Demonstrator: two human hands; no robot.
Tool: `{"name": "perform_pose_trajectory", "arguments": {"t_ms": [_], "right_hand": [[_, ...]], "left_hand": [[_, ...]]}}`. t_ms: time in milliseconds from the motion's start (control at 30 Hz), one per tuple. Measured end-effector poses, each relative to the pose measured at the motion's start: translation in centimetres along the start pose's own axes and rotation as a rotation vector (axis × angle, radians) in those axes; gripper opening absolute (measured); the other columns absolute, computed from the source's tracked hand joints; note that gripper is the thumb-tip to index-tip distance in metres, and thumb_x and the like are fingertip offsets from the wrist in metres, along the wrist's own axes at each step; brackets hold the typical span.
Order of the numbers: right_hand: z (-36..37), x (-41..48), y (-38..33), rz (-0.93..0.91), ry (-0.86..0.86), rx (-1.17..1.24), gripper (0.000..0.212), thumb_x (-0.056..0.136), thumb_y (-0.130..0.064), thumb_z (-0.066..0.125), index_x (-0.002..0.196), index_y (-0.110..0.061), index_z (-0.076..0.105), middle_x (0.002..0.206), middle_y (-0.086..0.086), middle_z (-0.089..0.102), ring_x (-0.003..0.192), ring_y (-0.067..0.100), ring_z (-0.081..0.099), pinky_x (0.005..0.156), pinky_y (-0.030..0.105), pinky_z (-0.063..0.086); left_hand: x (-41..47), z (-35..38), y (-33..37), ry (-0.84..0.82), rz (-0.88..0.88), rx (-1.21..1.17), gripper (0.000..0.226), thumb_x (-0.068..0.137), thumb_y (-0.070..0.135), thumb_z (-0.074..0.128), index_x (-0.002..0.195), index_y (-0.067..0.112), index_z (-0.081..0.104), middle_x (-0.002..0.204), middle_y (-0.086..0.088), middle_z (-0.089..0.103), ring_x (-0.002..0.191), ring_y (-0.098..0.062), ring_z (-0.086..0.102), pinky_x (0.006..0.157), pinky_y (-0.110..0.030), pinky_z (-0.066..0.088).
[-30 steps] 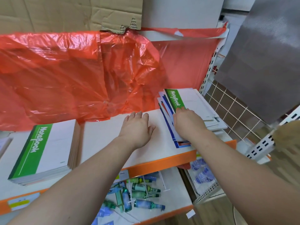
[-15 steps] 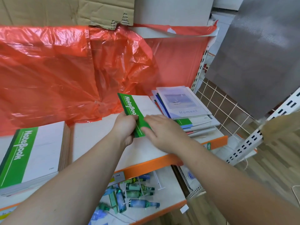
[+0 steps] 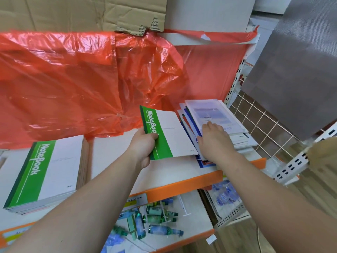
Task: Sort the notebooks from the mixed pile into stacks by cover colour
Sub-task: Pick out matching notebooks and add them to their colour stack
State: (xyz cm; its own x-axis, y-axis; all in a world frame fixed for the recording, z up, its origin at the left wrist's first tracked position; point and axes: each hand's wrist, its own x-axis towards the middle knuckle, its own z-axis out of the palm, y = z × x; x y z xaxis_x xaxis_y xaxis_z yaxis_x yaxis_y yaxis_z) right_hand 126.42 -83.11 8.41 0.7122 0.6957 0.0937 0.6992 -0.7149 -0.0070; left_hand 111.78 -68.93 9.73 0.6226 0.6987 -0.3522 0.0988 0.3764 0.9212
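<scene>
Now the left hand (image 3: 144,146) pinches a green-spined notebook (image 3: 168,134) by its lower spine edge, thumb on the cover and fingers curled beneath, holding it tilted just above the white shelf (image 3: 116,157), between the two piles. Its right edge overlaps the mixed pile (image 3: 238,137) at the shelf's right end. On that pile the right hand (image 3: 215,141) lies palm down, fingers spread over a pale blue-covered notebook (image 3: 209,114) that tops the heap; blue, red and white covers fan out beneath it, some poking past the shelf's orange front lip (image 3: 182,187). At the left end stands a neat stack of green notebooks (image 3: 47,172), squared up, well apart from the mixed pile. Red plastic sheeting (image 3: 82,79) hangs behind the shelf, with torn cardboard (image 3: 87,13) above it. The lower shelf (image 3: 193,207) holds a loose scatter of small green and blue bottles (image 3: 155,221) lying on their sides.
</scene>
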Motion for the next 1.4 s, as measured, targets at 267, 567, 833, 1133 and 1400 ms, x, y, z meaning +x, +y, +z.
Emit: {"name": "perform_pose_trajectory", "arguments": {"t_ms": [267,567,833,1133,1400], "right_hand": [[-1.3,-0.5,-2.3,-0.129,0.122,0.083,0.037,0.1,-0.033,0.038,0.127,-0.01,0.05,0.129,0.008,0.052,0.118,0.029,0.044,0.102,0.042,0.035],[-0.3,0.0,-7.8,0.072,-0.031,0.78,0.031,0.095,-0.036,0.052,0.119,-0.015,0.055,0.115,-0.003,0.063,0.103,0.022,0.06,0.08,0.035,0.052],[-0.5,-1.0,-15.3,-0.128,-0.053,0.972,0.01,0.098,-0.02,0.052,0.092,-0.013,0.049,0.076,-0.011,0.05,0.065,0.004,0.046,0.048,0.013,0.033],[-1.8,-1.6,-26.8,-0.314,-0.026,1.057,0.014,0.095,-0.021,0.054,0.101,-0.008,0.055,0.091,0.007,0.066,0.087,0.026,0.061,0.076,0.04,0.049],[0.9,-2.8,-31.4,-0.284,-0.107,1.001,0.003,0.098,-0.021,0.053,0.099,-0.019,0.055,0.085,-0.014,0.06,0.082,0.008,0.058,0.066,0.016,0.043]], "left_hand": [[-0.4,-0.7,-0.1,-0.03,0.018,-0.003,0.028,0.1,0.001,0.043,0.109,0.02,0.061,0.104,-0.003,0.074,0.09,-0.023,0.072,0.068,-0.037,0.058],[-1.4,-5.2,-0.7,-0.039,0.099,-0.03,0.033,0.1,-0.001,0.047,0.117,0.023,0.063,0.106,0.001,0.076,0.09,-0.016,0.074,0.066,-0.03,0.058],[-3.8,-12.7,0.3,0.402,0.402,0.448,0.02,0.094,0.008,0.06,0.106,0.024,0.059,0.103,0.009,0.068,0.095,-0.013,0.064,0.081,-0.031,0.052],[-6.2,-23.6,2.9,0.661,0.6,0.71,0.018,0.095,0.017,0.059,0.108,0.01,0.049,0.095,0.004,0.061,0.087,-0.023,0.056,0.07,-0.037,0.042],[-5.3,-29.9,0.5,0.578,0.523,0.763,0.016,0.098,0.017,0.056,0.112,0.009,0.053,0.093,0.007,0.059,0.091,-0.024,0.056,0.067,-0.033,0.035]]}}
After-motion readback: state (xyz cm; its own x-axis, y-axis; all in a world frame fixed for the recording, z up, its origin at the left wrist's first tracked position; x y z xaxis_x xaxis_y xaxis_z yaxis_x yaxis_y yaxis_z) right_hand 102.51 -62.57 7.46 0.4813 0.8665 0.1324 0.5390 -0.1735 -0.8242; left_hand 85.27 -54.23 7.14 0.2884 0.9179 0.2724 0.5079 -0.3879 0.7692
